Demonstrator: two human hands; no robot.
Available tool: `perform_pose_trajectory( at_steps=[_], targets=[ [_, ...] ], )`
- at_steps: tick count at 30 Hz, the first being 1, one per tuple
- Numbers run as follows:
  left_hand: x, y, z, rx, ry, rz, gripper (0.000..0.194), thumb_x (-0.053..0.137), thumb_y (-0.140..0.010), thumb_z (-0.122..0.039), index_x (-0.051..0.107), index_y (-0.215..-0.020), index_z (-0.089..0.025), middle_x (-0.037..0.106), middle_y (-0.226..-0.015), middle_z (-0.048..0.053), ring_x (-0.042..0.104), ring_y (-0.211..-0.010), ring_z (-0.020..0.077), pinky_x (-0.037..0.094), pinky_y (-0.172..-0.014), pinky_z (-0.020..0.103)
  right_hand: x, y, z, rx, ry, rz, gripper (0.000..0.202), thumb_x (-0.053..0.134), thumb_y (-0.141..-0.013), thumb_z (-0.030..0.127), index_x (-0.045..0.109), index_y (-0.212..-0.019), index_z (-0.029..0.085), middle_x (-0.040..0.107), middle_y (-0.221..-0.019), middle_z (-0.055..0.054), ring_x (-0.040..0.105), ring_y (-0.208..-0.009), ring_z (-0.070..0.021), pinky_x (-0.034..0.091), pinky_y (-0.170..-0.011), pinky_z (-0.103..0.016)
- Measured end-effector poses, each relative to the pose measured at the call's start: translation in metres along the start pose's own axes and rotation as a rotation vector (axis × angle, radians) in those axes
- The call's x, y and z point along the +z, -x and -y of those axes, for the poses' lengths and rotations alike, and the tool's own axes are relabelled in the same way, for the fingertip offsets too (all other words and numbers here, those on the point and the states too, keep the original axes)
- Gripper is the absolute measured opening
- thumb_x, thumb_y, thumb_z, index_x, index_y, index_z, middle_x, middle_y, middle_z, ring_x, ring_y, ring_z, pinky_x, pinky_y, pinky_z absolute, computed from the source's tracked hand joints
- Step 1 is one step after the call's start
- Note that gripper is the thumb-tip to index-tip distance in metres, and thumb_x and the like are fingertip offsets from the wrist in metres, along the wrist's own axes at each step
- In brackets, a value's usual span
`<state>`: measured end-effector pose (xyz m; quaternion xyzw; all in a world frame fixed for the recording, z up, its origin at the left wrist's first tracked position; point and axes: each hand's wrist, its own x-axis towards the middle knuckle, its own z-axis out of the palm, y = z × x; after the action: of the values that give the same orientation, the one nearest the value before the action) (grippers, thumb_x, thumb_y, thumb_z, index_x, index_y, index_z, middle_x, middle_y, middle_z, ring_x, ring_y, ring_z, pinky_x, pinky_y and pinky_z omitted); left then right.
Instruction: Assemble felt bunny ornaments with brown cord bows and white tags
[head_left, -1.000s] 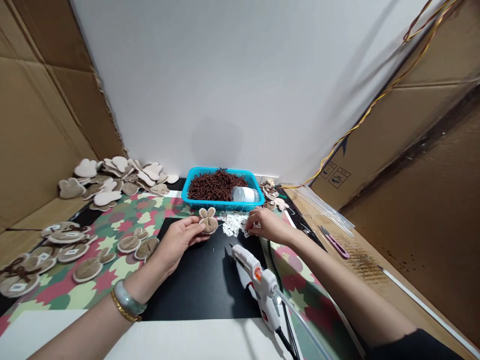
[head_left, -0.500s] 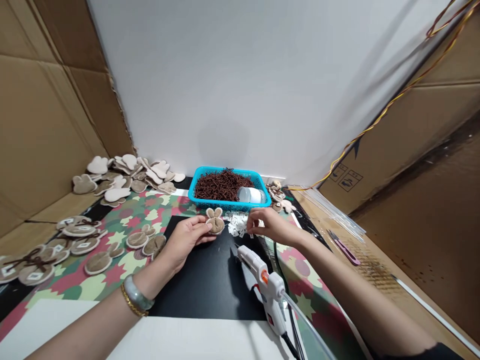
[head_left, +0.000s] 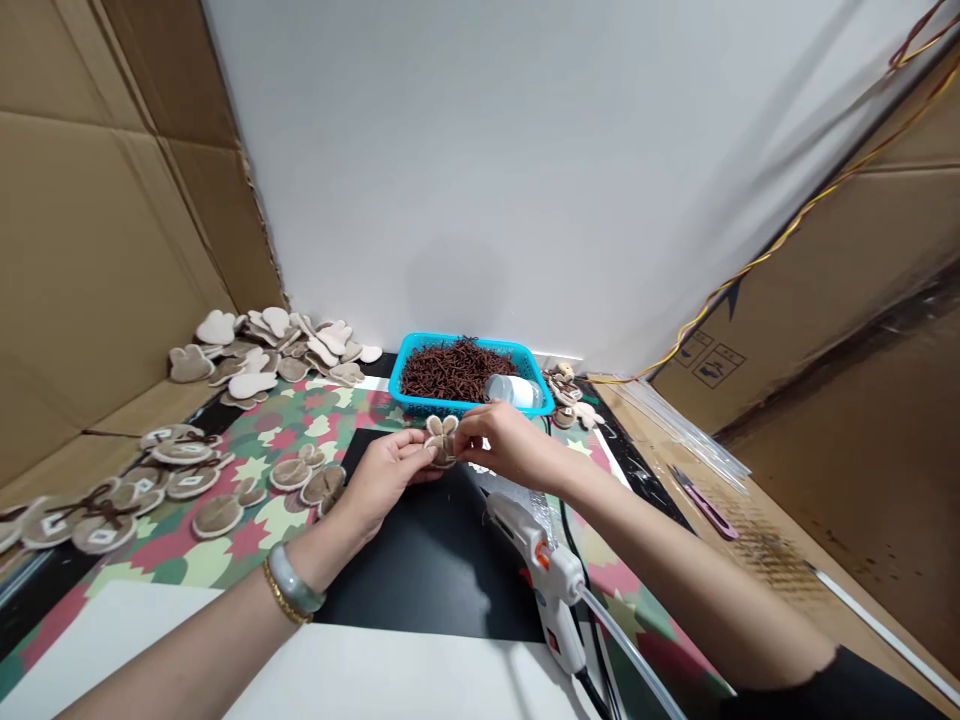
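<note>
Above the black mat (head_left: 420, 570), my left hand (head_left: 390, 474) pinches the left edge of a small beige rabbit-shaped felt piece (head_left: 441, 440), ears upward. My right hand (head_left: 499, 438) is at the piece's right side with fingers pressed together; whatever its fingertips hold is too small to make out. Small white tags lie mostly hidden behind my right hand. Beneath my right forearm, a white glue gun (head_left: 536, 560) stands with a clear glue stick in its rear.
Behind the mat sits a blue basket (head_left: 471, 408) with brown twisted pieces and a clear jar (head_left: 514, 390). Felt pieces (head_left: 255, 385) are heaped at back left; round ones (head_left: 217, 515) lie nearer. Pink-handled snips (head_left: 705, 503) and clear sticks (head_left: 686, 430) lie right.
My right hand has moved left from the white tags to the rabbit-shaped piece. My left hand still holds that piece. The view has shifted slightly.
</note>
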<state>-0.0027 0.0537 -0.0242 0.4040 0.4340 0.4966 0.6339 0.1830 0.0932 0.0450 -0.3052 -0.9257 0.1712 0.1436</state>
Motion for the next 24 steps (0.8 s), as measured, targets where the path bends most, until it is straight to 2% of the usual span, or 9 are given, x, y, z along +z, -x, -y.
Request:
perform_pose_trajectory(
  at_steps=[5,11,15,20,24],
  targets=[
    [0.002,0.001,0.000,-0.005,-0.006,0.007,0.043,0.084,-0.063,-0.042,0.071,-0.092,-0.013,0.076,-0.092,0.008,0.070,-0.089,0.0225,0.056,-0.080,0.033,0.004,0.001,-0.002,0.105,-0.072,-0.044,0.018,0.066,-0.073,-0.005,0.068,-0.076,0.014,0.069,-0.072,0.000,0.057,-0.063,-0.0105,0.036,-0.060,-0.021],
    [0.003,0.001,0.001,-0.003,-0.008,0.017,0.038,0.084,-0.066,-0.038,0.071,-0.091,-0.013,0.076,-0.093,0.009,0.070,-0.090,0.0226,0.056,-0.081,0.033,0.009,0.001,-0.005,0.172,-0.108,-0.098,0.019,0.069,-0.071,-0.004,0.063,-0.073,0.014,0.060,-0.066,0.004,0.049,-0.058,-0.0083,0.032,-0.055,-0.019],
    [0.002,0.002,0.001,0.001,-0.004,0.028,0.039,0.083,-0.068,-0.036,0.071,-0.097,-0.013,0.076,-0.095,0.009,0.070,-0.092,0.0227,0.055,-0.082,0.032,0.014,0.001,-0.008,0.236,-0.174,-0.140,0.020,0.070,-0.069,-0.002,0.059,-0.069,0.015,0.056,-0.063,0.005,0.047,-0.057,-0.0085,0.031,-0.053,-0.019],
    [-0.001,0.001,0.005,0.074,-0.067,0.038,0.044,0.084,-0.067,-0.027,0.071,-0.107,-0.015,0.076,-0.101,0.008,0.070,-0.096,0.0209,0.053,-0.085,0.029,0.020,-0.001,-0.009,0.201,-0.213,-0.254,0.028,0.075,-0.062,0.001,0.054,-0.069,0.017,0.056,-0.071,0.004,0.050,-0.066,-0.0117,0.034,-0.058,-0.021],
    [-0.003,-0.002,0.008,0.130,-0.110,0.007,0.041,0.084,-0.067,-0.024,0.071,-0.105,-0.015,0.077,-0.097,0.006,0.071,-0.094,0.0197,0.052,-0.089,0.029,0.023,-0.001,-0.006,0.210,-0.299,-0.240,0.026,0.074,-0.066,0.007,0.051,-0.070,0.018,0.056,-0.071,0.003,0.051,-0.066,-0.0124,0.036,-0.058,-0.022]
  ],
)
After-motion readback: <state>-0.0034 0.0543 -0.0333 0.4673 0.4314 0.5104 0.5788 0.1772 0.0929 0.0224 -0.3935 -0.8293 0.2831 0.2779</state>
